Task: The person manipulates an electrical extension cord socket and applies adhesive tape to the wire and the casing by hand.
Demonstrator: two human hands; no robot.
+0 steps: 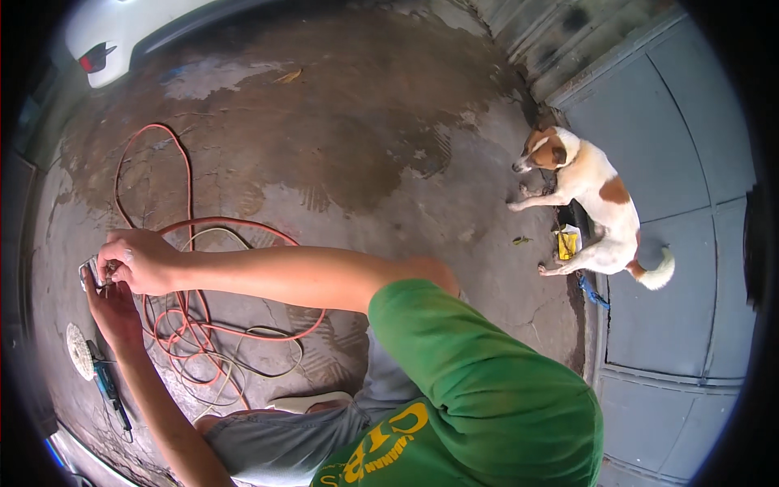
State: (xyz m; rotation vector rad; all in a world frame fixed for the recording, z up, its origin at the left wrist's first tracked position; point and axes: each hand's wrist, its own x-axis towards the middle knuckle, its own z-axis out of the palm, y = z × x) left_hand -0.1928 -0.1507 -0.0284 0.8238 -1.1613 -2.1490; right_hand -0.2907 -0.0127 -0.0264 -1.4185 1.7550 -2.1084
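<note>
Out at the far left, above the floor, my two hands meet around a small silvery metal piece (pixel 86 271). Its kind is hard to make out, as fingers cover most of it. My right hand (pixel 144 261) comes in from the right with fingers curled and pinched against the piece, a ring on one finger. Below it, my left hand (pixel 116 315) grips the same piece, its fingers partly hidden. Beneath the hands, a teal power polisher (pixel 106 385) with a round white pad (pixel 79 351) lies on the floor.
A red hose (pixel 191 174) and a thinner pale cord (pixel 286 362) lie in loops beneath my right arm. A white and brown dog (pixel 604 191) is by the grey metal gate (pixel 673 284), near a yellow packet (pixel 569 242). At upper left stands a white vehicle (pixel 122 32).
</note>
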